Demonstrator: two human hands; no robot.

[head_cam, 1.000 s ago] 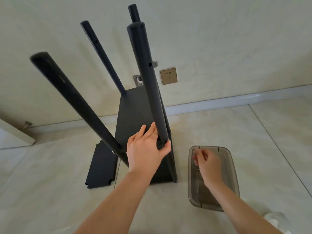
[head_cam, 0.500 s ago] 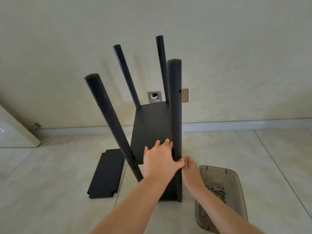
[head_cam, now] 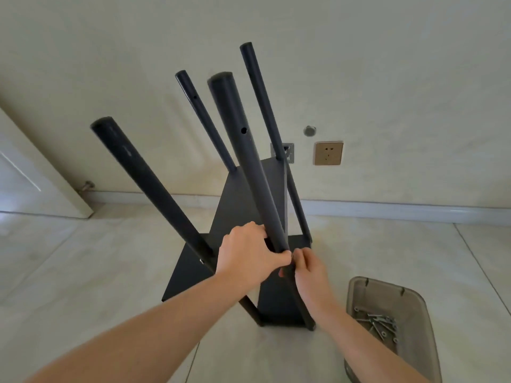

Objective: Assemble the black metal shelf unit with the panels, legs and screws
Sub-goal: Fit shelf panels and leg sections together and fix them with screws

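Note:
The black shelf unit stands on the floor with its legs pointing up. A shelf panel (head_cam: 257,194) sits between the legs, and a lower panel (head_cam: 276,299) is near the floor. My left hand (head_cam: 249,252) grips the near right leg (head_cam: 243,150) at the panel's corner, thumb across the leg. My right hand (head_cam: 309,269) curls round the same leg just below, fingertips touching the left thumb. Whatever it pinches there is hidden. The near left leg (head_cam: 143,172) and two far legs (head_cam: 201,111) (head_cam: 260,98) stand free.
A loose black panel (head_cam: 182,275) lies on the tiled floor left of the unit. A smoky plastic tray (head_cam: 359,288) holding several screws (head_cam: 378,324) sits at the right. The wall with a socket (head_cam: 328,153) is behind, and a door (head_cam: 33,172) is at the left.
My right hand left the tray and came to the near right leg beside my left hand. My left hand now wraps the leg. The view shifted, and the unit's legs lean differently.

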